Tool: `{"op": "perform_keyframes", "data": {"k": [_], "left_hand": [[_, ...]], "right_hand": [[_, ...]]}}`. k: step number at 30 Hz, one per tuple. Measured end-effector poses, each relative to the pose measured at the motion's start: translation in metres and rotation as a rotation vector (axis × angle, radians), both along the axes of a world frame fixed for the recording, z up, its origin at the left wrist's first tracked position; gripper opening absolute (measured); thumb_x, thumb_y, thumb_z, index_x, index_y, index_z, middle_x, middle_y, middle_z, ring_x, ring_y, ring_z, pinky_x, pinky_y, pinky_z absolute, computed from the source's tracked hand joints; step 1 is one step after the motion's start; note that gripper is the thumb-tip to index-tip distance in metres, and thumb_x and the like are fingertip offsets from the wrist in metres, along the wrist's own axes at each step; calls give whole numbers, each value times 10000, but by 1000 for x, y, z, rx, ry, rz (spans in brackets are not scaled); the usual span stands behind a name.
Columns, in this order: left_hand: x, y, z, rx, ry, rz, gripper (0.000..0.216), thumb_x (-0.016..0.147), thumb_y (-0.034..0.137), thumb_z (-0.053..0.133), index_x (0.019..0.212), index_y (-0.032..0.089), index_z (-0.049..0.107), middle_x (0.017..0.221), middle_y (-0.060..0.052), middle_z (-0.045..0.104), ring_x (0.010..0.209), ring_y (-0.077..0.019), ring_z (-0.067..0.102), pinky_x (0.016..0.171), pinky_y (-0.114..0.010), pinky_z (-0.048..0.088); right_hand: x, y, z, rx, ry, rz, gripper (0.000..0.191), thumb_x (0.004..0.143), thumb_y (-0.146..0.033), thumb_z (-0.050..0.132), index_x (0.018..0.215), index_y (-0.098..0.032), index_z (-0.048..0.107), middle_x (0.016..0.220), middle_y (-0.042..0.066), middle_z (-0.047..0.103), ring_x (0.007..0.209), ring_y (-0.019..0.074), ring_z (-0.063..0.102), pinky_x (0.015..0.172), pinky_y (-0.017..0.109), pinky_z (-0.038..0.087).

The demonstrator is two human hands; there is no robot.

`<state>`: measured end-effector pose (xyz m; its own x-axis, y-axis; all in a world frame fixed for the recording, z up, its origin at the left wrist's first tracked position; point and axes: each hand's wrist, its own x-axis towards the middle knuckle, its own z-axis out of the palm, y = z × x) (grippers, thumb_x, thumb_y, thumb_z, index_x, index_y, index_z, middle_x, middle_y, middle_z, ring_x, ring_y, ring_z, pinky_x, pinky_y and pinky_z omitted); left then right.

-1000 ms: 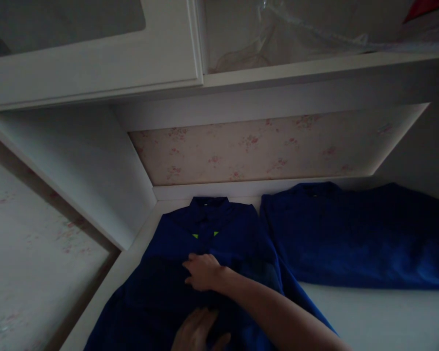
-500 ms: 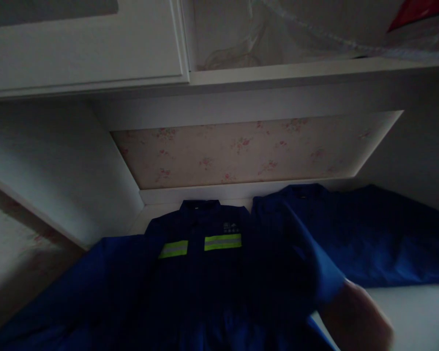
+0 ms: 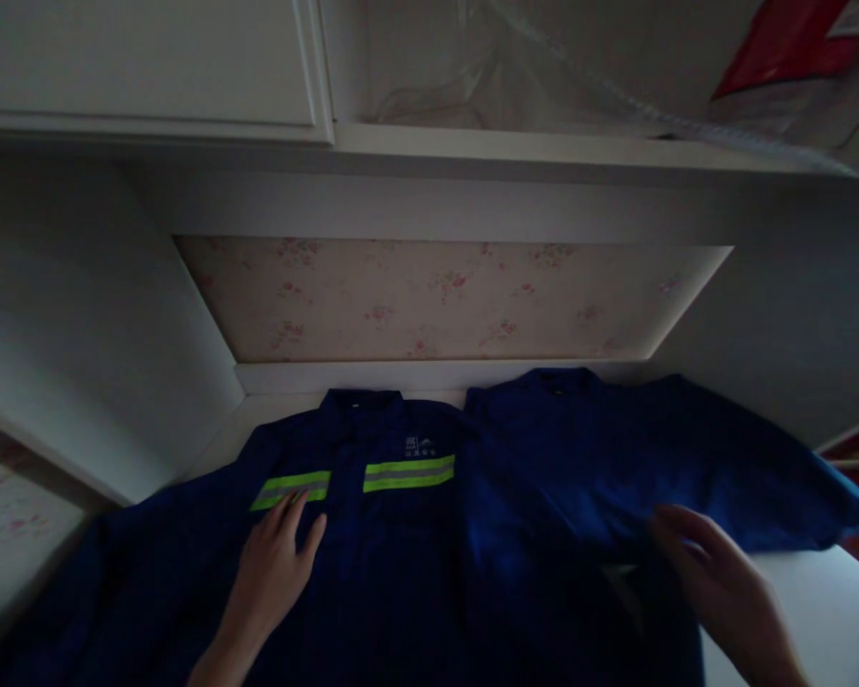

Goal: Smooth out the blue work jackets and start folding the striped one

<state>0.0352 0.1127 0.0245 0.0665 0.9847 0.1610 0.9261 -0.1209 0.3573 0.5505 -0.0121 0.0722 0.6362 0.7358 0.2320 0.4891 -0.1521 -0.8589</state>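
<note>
A dark blue work jacket (image 3: 393, 553) with two yellow-green reflective strips (image 3: 408, 472) lies spread face up on a white surface, collar toward the wall. My left hand (image 3: 276, 563) rests flat on its chest, fingers apart, fingertips at the left strip. My right hand (image 3: 716, 582) lies open on the jacket's right sleeve where it overlaps a second blue garment (image 3: 651, 458) lying to the right.
A white shelf (image 3: 544, 148) runs overhead with clear plastic (image 3: 487, 67) and a red packet (image 3: 794, 38) on it. A floral wallpaper panel (image 3: 436, 296) backs the recess. White side walls close it in left and right.
The jacket, folded a second ago, has been opened out; both sleeves now lie spread and the reflective strips show. My left hand moved onto the chest, my right hand out to the right sleeve.
</note>
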Motion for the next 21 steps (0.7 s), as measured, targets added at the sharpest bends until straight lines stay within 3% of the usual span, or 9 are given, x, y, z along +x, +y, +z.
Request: {"op": "perform_keyframes", "data": {"k": [2,4,6,8,10,12,14,17,21], "left_hand": [[11,13,-7,-100,141,30,618,952,535,306,1439,184,448,1547,-135,397,1430,-348,325,1104,-699,249],[9,18,-14,-132,250,28,599,954,520,296,1482,251,386,1592,-80,322,1471,-339,237,1104,-742,149],[-3,20,-21,-125,318,-9,590,958,491,274,1500,269,350,1602,-58,299,1486,-316,200,1120,-715,129],[-20,24,-24,-132,358,-29,595,960,472,248,1512,265,322,1609,-52,280,1492,-302,181,1128,-689,150],[-37,30,-25,-137,378,-38,606,958,464,229,1516,244,312,1614,-52,261,1495,-294,174,1138,-669,151],[-48,36,-24,-131,364,-53,621,951,470,240,1507,214,339,1607,-69,279,1490,-296,189,1151,-654,136],[-46,39,-20,-113,284,-43,620,934,464,286,1469,179,418,1577,-107,345,1472,-330,239,1146,-678,120],[-18,27,-11,-65,150,-5,562,935,405,301,1380,147,526,1511,-153,448,1391,-361,393,1144,-690,146],[50,-13,6,-158,-158,-159,549,980,493,288,1421,215,462,1528,-75,436,1386,-207,426,1164,-405,338]], "right_hand": [[-5,39,-3,-147,-287,214,369,816,-454,596,1093,-228,685,1093,110,692,972,297,648,882,448,508],[-16,69,-6,-375,-572,499,506,784,-284,560,1279,-196,617,1327,138,603,1235,320,539,1063,496,405],[-28,85,-10,-621,-742,689,811,673,-128,568,1467,-218,433,1543,130,384,1424,345,320,1148,607,234],[-36,88,-15,-770,-834,749,991,634,-72,565,1546,-276,237,1627,106,156,1479,373,137,1119,719,120],[-38,85,-19,-778,-856,733,882,763,-142,544,1548,-332,189,1632,78,105,1484,366,88,1090,755,113],[-35,81,-23,-717,-847,705,626,916,-255,433,1516,-368,293,1615,58,204,1477,340,158,1093,735,172],[-32,80,-27,-634,-835,674,490,970,-279,337,1438,-357,458,1562,56,351,1449,322,271,1102,699,219],[-26,83,-27,-499,-762,576,431,916,-192,385,1239,-303,647,1397,54,581,1307,282,510,1130,566,291],[-8,99,-5,-424,-640,287,367,940,-256,340,1145,-229,643,1055,103,740,887,258,712,852,408,517]]}}
